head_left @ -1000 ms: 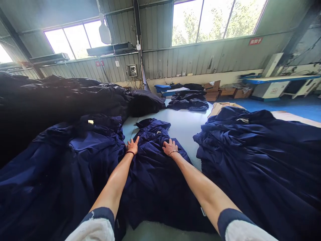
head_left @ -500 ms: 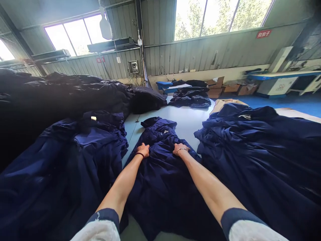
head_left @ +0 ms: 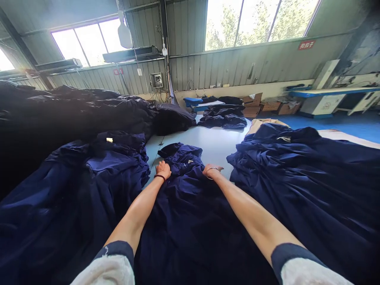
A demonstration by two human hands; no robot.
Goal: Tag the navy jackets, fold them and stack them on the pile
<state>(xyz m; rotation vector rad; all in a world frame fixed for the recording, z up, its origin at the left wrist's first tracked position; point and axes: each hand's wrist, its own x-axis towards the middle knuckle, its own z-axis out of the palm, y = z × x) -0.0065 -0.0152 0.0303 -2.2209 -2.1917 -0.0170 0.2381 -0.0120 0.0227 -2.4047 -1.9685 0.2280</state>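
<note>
My left hand (head_left: 163,170) and right hand (head_left: 212,171) were well apart, both on the far part of the navy work garment (head_left: 187,213) spread on the table (head_left: 208,148). Couldn't tell if my fingers were gripping the cloth or just pressing on it. Left hand sat by the garment's left edge, right hand by its right edge, with a cord bracelet (head_left: 159,177) on my left wrist and a metal bangle (head_left: 212,170) on my right. The garment's dark collar (head_left: 169,150) lay beyond my left hand, at the far end. Past that, open table ran to the far piles, the most free room in view. The left navy pile (head_left: 115,170) crowded in just beside the garment, leaving only a thin strip of table. The right navy pile (head_left: 303,186) left a wider bare gap by my right hand. Far left sat a big black heap (head_left: 89,114), and a smaller dark heap (head_left: 222,117) lay at the far table edge. Cardboard boxes (head_left: 251,111) stood behind it.
</note>
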